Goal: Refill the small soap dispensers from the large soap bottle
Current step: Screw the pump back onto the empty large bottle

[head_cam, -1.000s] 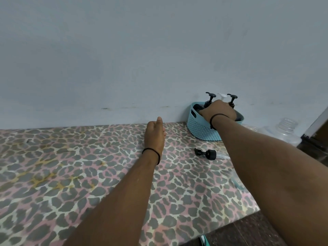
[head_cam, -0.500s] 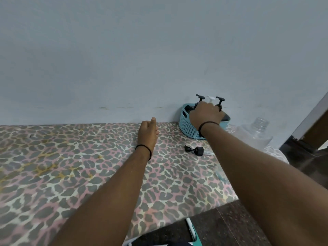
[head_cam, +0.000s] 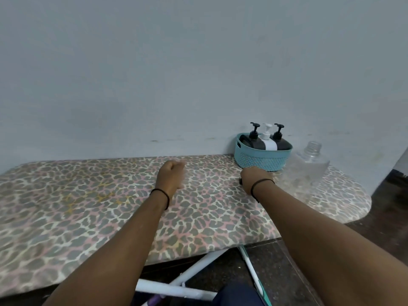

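A teal basket (head_cam: pixel 262 161) stands at the back right against the wall. It holds three small pump dispensers: a black one (head_cam: pixel 254 140), a white one (head_cam: pixel 269 141) and another black one (head_cam: pixel 280 141). Right of the basket stands the large clear bottle (head_cam: pixel 309 167), uncapped. My right hand (head_cam: pixel 254 176) lies in front of the basket, fingers curled down over a loose black pump head (head_cam: pixel 240 180); only its dark tip shows at the hand's left side. My left hand (head_cam: pixel 171 175) rests on the board as a loose fist, holding nothing.
The work surface is a leopard-print ironing board (head_cam: pixel 88 206) pushed against a pale wall. Its rounded end lies to the right, past the bottle. White metal legs (head_cam: pixel 176 288) and dark floor show below the front edge.
My right hand has come out of the basket and down onto the loose pump head, uncovering the three dispensers. My left hand stays in place. The view has pulled back.
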